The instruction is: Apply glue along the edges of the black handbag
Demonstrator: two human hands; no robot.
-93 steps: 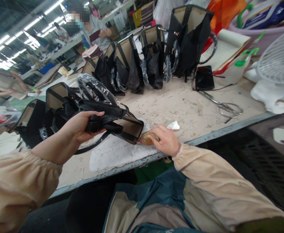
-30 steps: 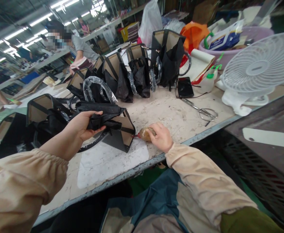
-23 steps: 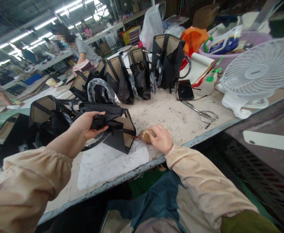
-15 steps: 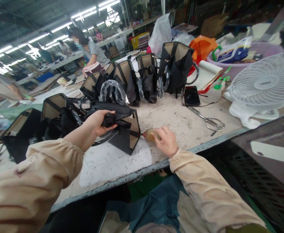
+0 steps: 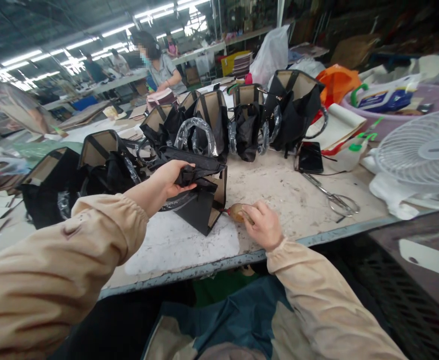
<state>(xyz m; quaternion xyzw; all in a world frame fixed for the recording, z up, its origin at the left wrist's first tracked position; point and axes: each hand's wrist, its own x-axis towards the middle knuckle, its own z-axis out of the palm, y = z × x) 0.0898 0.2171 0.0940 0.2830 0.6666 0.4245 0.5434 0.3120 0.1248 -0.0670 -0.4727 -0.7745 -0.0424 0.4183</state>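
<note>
Along the near edge of the worn beige surface, a stained white sheet is lying partly under a stiff black bag with a beige interior. The right hand is closing its fingers around a rounded amber-brown squeeze bottle, whose red nozzle is pointing at the bag's open rim; whether it is touching cannot be told. Just beyond, the left hand is pinching the bag's loose black cloth lining between thumb and fingers, keeping the bag tilted on its side.

This bag is seemingly midway: its lining is hanging outside and its beige walls are showing bare, while any finished stretch of rim is staying too small to judge. Farther off, two black bags on the left and a row of black bags with plastic-wrapped handles are standing likewise, cloth outside and beige walls exposed, so they are probably awaiting the same handling; none is looking finished. Farthest back, a co-worker in a grey shirt is leaning over a stack of pinkish pieces.
</note>
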